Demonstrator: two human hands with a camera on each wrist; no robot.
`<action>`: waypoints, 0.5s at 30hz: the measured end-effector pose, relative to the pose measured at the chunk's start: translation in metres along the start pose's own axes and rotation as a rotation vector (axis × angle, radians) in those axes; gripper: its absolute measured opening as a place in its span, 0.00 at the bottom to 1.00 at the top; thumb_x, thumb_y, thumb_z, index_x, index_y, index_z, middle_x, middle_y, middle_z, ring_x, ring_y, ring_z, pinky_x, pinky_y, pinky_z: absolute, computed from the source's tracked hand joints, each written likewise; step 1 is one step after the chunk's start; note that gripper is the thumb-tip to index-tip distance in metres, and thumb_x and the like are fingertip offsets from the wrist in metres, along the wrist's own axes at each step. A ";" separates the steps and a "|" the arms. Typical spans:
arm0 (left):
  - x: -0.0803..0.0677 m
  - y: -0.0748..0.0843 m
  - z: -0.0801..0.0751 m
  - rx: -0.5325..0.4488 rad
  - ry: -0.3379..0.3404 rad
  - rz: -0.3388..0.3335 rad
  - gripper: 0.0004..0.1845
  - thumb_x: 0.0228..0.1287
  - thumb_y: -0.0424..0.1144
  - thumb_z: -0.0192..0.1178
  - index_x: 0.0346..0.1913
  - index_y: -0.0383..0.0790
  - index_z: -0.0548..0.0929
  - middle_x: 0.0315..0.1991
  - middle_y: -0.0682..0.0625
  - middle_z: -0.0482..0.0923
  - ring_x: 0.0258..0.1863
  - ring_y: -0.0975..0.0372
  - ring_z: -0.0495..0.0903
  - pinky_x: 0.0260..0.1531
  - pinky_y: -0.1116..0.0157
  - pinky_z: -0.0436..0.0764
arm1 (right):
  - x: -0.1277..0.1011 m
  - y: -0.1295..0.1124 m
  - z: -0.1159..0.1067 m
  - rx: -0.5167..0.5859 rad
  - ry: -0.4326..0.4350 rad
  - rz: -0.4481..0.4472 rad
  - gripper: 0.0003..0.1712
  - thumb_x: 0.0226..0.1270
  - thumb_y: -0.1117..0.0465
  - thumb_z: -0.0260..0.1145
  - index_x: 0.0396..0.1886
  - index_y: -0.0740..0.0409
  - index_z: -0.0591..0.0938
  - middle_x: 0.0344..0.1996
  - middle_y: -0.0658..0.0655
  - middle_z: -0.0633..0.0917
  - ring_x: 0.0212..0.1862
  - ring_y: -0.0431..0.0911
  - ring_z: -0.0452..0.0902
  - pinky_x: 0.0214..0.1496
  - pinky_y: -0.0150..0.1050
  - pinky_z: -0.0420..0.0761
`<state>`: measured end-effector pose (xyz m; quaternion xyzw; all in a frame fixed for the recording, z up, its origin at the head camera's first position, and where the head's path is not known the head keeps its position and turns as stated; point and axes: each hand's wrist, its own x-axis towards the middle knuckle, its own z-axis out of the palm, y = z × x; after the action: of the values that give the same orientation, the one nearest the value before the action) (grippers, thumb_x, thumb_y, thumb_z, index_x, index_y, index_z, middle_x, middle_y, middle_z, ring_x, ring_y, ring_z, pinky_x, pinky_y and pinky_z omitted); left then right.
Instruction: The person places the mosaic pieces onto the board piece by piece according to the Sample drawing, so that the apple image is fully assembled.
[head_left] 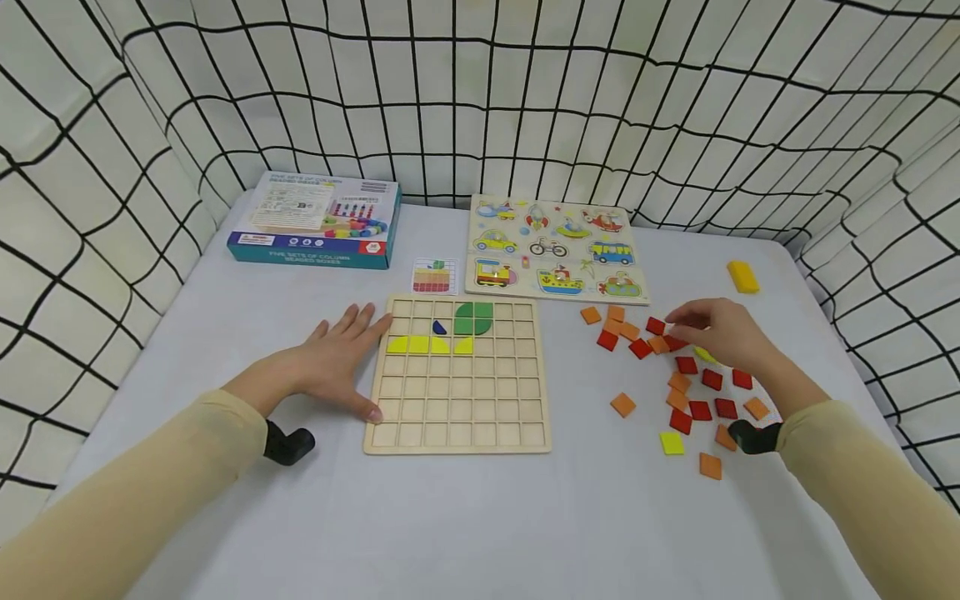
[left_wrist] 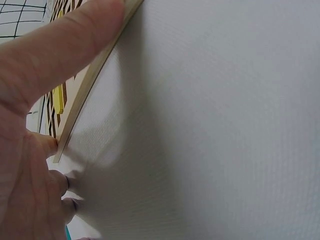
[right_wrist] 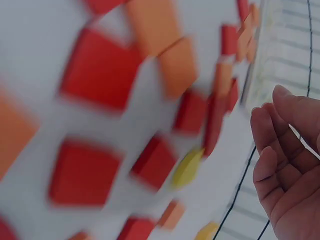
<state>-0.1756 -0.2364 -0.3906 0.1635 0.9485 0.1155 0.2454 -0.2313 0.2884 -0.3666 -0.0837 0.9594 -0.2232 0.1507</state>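
A wooden grid board [head_left: 461, 412] lies on the table with yellow curved pieces [head_left: 420, 345], green rounded pieces [head_left: 474, 318] and a small dark blue piece [head_left: 439, 328] in its upper cells. My left hand [head_left: 330, 362] is spread along the board's left side, with the thumb [left_wrist: 75, 45] touching its edge. Over the scattered red and orange square tiles [head_left: 701, 410] hovers my right hand [head_left: 716, 329], its fingers loosely bent. Nothing shows between thumb and fingers in the right wrist view. Below the hand lie red tiles [right_wrist: 192, 112] and a yellow curved piece [right_wrist: 187, 167].
A small pattern card [head_left: 434, 276] lies behind the board. Further back are a vehicle puzzle board [head_left: 525, 242] and a teal-sided box [head_left: 315, 221]. A yellow block [head_left: 742, 277] sits at the far right. Black netting [head_left: 453, 106] encloses the table's back and sides.
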 end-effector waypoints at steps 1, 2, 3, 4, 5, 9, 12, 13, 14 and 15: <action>0.000 -0.001 0.000 -0.001 0.001 -0.001 0.77 0.37 0.69 0.78 0.83 0.38 0.43 0.83 0.32 0.32 0.81 0.34 0.31 0.72 0.26 0.38 | -0.002 0.009 0.000 -0.016 0.003 0.009 0.20 0.75 0.57 0.65 0.60 0.63 0.81 0.53 0.67 0.85 0.52 0.57 0.79 0.51 0.41 0.83; 0.000 -0.001 0.000 -0.002 0.001 -0.001 0.77 0.37 0.69 0.78 0.83 0.38 0.43 0.83 0.32 0.33 0.81 0.33 0.31 0.72 0.26 0.38 | -0.005 0.017 -0.001 -0.025 0.002 0.019 0.20 0.75 0.58 0.64 0.60 0.64 0.81 0.52 0.68 0.85 0.52 0.58 0.79 0.51 0.41 0.83; 0.000 -0.001 0.000 -0.002 0.001 0.000 0.77 0.37 0.69 0.78 0.83 0.37 0.43 0.83 0.32 0.33 0.81 0.33 0.32 0.72 0.26 0.38 | -0.008 0.024 -0.001 -0.030 -0.001 0.028 0.20 0.75 0.58 0.65 0.60 0.64 0.81 0.52 0.68 0.85 0.51 0.57 0.79 0.50 0.40 0.83; 0.000 -0.002 0.001 -0.003 0.001 0.001 0.77 0.37 0.69 0.78 0.83 0.37 0.43 0.83 0.32 0.33 0.81 0.33 0.32 0.72 0.26 0.38 | -0.010 0.029 -0.001 -0.030 -0.008 0.038 0.20 0.75 0.58 0.65 0.60 0.64 0.81 0.51 0.68 0.85 0.50 0.57 0.79 0.48 0.38 0.83; 0.000 -0.002 0.001 -0.005 0.000 0.002 0.77 0.37 0.69 0.78 0.83 0.37 0.43 0.83 0.32 0.33 0.81 0.33 0.32 0.72 0.26 0.38 | -0.013 0.033 -0.001 -0.025 -0.018 0.039 0.20 0.74 0.59 0.65 0.60 0.64 0.81 0.50 0.67 0.85 0.49 0.56 0.78 0.46 0.36 0.83; 0.001 -0.002 0.003 -0.004 0.002 0.005 0.77 0.37 0.69 0.78 0.83 0.37 0.43 0.83 0.31 0.33 0.81 0.33 0.32 0.72 0.26 0.39 | -0.026 0.030 0.007 0.025 -0.073 -0.006 0.18 0.72 0.59 0.68 0.57 0.61 0.83 0.44 0.60 0.86 0.45 0.51 0.77 0.39 0.30 0.81; 0.001 -0.003 0.003 0.004 0.004 0.007 0.77 0.37 0.69 0.78 0.83 0.37 0.43 0.83 0.31 0.33 0.81 0.33 0.32 0.71 0.25 0.39 | -0.041 0.018 0.019 0.058 -0.150 -0.099 0.14 0.69 0.57 0.72 0.52 0.56 0.87 0.41 0.52 0.87 0.43 0.46 0.77 0.38 0.29 0.81; 0.001 -0.003 0.003 0.006 0.005 0.008 0.77 0.37 0.69 0.78 0.83 0.37 0.43 0.83 0.31 0.33 0.81 0.33 0.32 0.71 0.25 0.39 | -0.047 0.015 0.023 0.070 -0.182 -0.132 0.13 0.67 0.57 0.73 0.50 0.54 0.87 0.40 0.50 0.87 0.42 0.44 0.77 0.38 0.29 0.81; 0.001 -0.003 0.002 0.010 0.005 0.009 0.77 0.37 0.69 0.78 0.83 0.37 0.43 0.83 0.31 0.33 0.81 0.33 0.32 0.71 0.25 0.39 | -0.053 0.012 0.026 0.084 -0.212 -0.161 0.12 0.66 0.56 0.74 0.48 0.52 0.88 0.39 0.49 0.87 0.41 0.43 0.77 0.38 0.29 0.81; 0.001 -0.003 0.002 0.012 0.005 0.011 0.77 0.37 0.69 0.77 0.83 0.37 0.43 0.83 0.31 0.33 0.81 0.33 0.32 0.71 0.25 0.39 | -0.058 0.009 0.030 0.091 -0.237 -0.179 0.12 0.65 0.55 0.75 0.47 0.50 0.88 0.39 0.47 0.86 0.40 0.42 0.77 0.38 0.29 0.81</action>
<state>-0.1765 -0.2383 -0.3935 0.1697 0.9489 0.1113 0.2415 -0.1677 0.2981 -0.3816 -0.1880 0.9125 -0.2673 0.2461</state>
